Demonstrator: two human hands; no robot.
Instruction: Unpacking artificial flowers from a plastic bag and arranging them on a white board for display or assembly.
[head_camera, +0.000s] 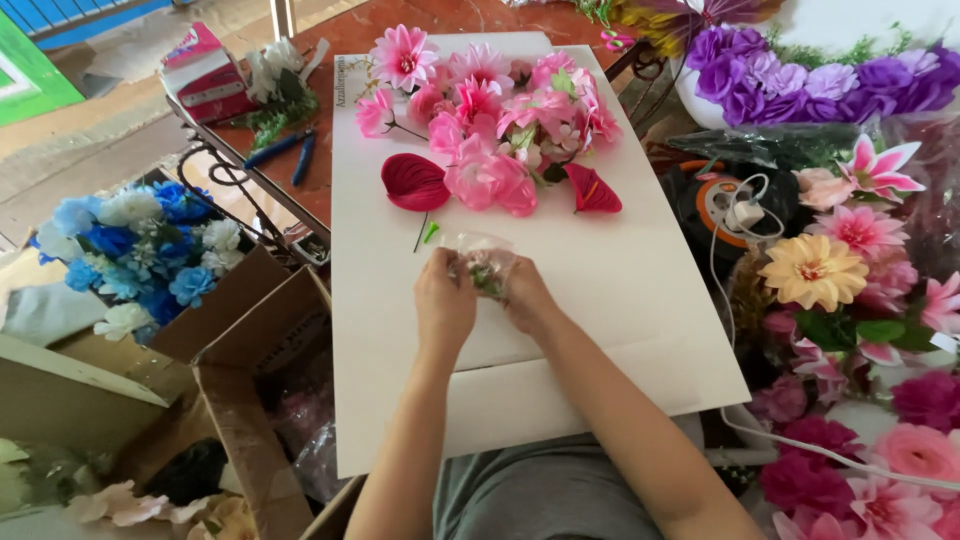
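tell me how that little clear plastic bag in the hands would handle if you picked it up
The clear plastic bag looks crinkled and thin between the left hand and right hand, so it is probably floppy and very light. Its glossy film may be a bit slippery. The small greenish contents would likely shift about inside.

Single head-worn view, looking steeply down from close above the counter, white board filling mid-frame

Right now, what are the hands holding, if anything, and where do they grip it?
Both hands hold a small clear plastic bag with greenish bits inside, above the white board. The left hand pinches its left edge, the right hand its right side.
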